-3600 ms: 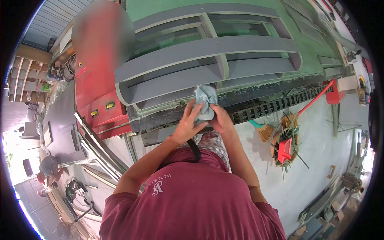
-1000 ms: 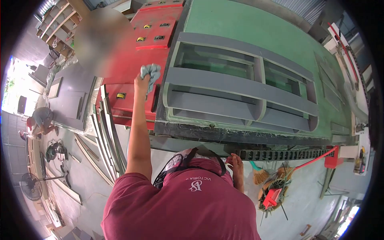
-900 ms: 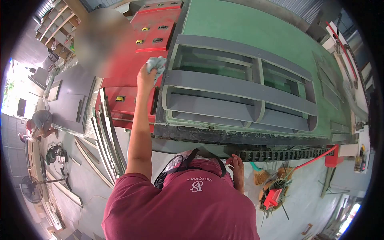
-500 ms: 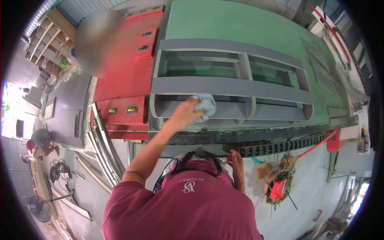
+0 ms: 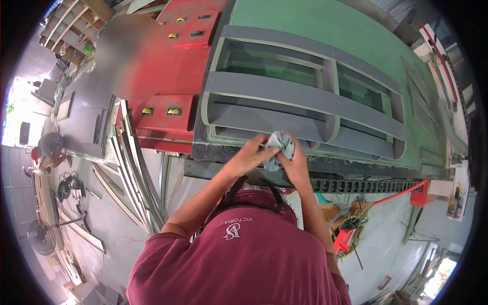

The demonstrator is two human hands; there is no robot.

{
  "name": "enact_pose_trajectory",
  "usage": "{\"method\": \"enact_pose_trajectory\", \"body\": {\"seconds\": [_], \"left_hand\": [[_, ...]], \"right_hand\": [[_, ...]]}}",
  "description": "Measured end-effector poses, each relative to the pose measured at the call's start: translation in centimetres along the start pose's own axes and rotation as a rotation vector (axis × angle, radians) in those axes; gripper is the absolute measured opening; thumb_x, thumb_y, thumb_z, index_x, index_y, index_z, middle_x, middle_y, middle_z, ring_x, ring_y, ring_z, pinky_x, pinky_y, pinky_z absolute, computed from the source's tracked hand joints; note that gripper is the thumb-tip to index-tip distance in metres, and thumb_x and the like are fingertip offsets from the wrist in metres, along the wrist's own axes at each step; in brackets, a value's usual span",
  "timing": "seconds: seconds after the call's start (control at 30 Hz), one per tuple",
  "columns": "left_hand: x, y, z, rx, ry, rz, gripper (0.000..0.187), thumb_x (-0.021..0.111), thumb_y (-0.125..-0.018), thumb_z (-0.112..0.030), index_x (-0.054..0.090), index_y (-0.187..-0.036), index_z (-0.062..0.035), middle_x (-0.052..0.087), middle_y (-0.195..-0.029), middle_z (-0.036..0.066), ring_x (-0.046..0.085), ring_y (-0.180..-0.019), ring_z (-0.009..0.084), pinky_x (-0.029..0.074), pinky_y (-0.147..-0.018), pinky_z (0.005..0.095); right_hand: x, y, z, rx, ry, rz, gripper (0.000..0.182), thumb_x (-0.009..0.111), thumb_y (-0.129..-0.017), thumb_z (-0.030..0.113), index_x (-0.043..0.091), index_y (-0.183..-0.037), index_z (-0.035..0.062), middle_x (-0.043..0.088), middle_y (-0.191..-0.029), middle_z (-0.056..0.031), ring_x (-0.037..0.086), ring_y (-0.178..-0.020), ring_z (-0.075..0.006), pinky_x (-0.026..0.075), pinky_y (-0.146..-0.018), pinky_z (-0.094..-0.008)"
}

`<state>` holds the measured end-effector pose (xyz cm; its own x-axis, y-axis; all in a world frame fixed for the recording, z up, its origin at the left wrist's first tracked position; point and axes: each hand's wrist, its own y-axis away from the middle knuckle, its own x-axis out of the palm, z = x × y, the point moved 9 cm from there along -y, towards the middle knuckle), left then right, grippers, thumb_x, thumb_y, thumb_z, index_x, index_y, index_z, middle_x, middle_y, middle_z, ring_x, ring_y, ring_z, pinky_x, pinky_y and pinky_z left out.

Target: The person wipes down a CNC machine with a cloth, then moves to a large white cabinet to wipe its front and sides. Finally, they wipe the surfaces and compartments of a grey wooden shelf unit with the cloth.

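A crumpled light blue-grey cloth (image 5: 277, 148) is bunched between my two hands, just in front of the near edge of the bench. My left hand (image 5: 248, 157) pinches it from the left with the thumb across it. From the right, my right hand (image 5: 297, 163) closes on the same cloth. Just beyond them lies a grey shelf frame (image 5: 274, 86) with curved ends and open compartments, flat on a green-topped bench (image 5: 305, 15). The folds of the cloth hide some fingertips.
At left is a red surface (image 5: 152, 76) with panels carrying casters (image 5: 174, 111). Long strips (image 5: 134, 168) lean beside it. Brooms (image 5: 328, 209) and a red dustpan (image 5: 344, 240) are on the floor at right. A crouching person (image 5: 52, 147) is far left; a standing fan (image 5: 41, 236) is below.
My left hand has brought the cloth off the shelf's front edge and back toward my body. My right hand has risen from the bench edge to grip it too. The view has shifted and tilted.
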<state>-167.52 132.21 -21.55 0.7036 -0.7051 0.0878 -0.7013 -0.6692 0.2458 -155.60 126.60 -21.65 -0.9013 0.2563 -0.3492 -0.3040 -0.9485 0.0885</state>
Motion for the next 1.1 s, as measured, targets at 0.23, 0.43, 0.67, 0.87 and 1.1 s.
{"method": "enact_pose_trajectory", "body": {"seconds": [0.23, 0.43, 0.67, 0.87, 1.1], "left_hand": [[-11.0, 4.2, 0.3, 0.188, -0.198, -0.587, 0.036, 0.057, -0.091, -0.020, 0.051, -0.121, -0.0011, 0.058, -0.108, 0.008, 0.056, -0.088, 0.0115, 0.046, -0.076, 0.0248], [-11.4, 7.9, 0.6, 0.123, 0.070, -0.722, 0.033, 0.054, -0.092, -0.023, 0.054, -0.115, -0.0006, 0.059, -0.105, 0.006, 0.059, -0.088, 0.0138, 0.047, -0.077, 0.0271], [-11.6, 7.5, 1.1, 0.108, -0.054, -0.707, 0.030, 0.054, -0.092, -0.023, 0.057, -0.111, 0.0010, 0.060, -0.096, 0.005, 0.058, -0.082, 0.0123, 0.046, -0.076, 0.0257], [-10.1, 2.2, 0.7, 0.222, -0.355, -0.643, 0.022, 0.058, -0.087, -0.012, 0.058, -0.107, -0.0003, 0.061, -0.092, 0.011, 0.060, -0.085, 0.0177, 0.046, -0.074, 0.0275], [-4.8, -5.5, -1.5, 0.498, -0.871, -0.462, 0.026, 0.059, -0.083, -0.012, 0.059, -0.108, -0.0046, 0.055, -0.115, 0.016, 0.052, -0.107, 0.0349, 0.040, -0.094, 0.0443]], "right_hand": [[6.0, -5.6, 10.2, -0.648, 0.535, -0.215, 0.063, 0.068, -0.072, 0.003, 0.045, -0.129, 0.0152, 0.042, -0.128, -0.0195, 0.045, -0.115, -0.0383, 0.041, -0.093, -0.0441], [16.2, -8.1, 5.0, -0.668, 0.824, 0.140, 0.061, 0.067, -0.076, 0.020, 0.041, -0.130, 0.0178, 0.040, -0.134, -0.0101, 0.034, -0.127, -0.0288, 0.032, -0.101, -0.0510], [10.7, -7.7, 2.2, -0.569, 0.839, 0.028, 0.056, 0.068, -0.076, 0.023, 0.045, -0.126, 0.0160, 0.042, -0.135, -0.0085, 0.039, -0.125, -0.0293, 0.028, -0.104, -0.0517], [-0.8, -5.5, -1.6, -0.406, 0.862, -0.341, 0.054, 0.068, -0.076, 0.022, 0.046, -0.124, 0.0147, 0.045, -0.131, -0.0113, 0.041, -0.123, -0.0309, 0.030, -0.101, -0.0528], [-7.2, 1.1, -3.7, -0.274, 0.891, -0.440, 0.051, 0.063, -0.071, 0.004, 0.049, -0.120, 0.0112, 0.049, -0.124, -0.0135, 0.046, -0.116, -0.0333, 0.040, -0.092, -0.0441]]}}
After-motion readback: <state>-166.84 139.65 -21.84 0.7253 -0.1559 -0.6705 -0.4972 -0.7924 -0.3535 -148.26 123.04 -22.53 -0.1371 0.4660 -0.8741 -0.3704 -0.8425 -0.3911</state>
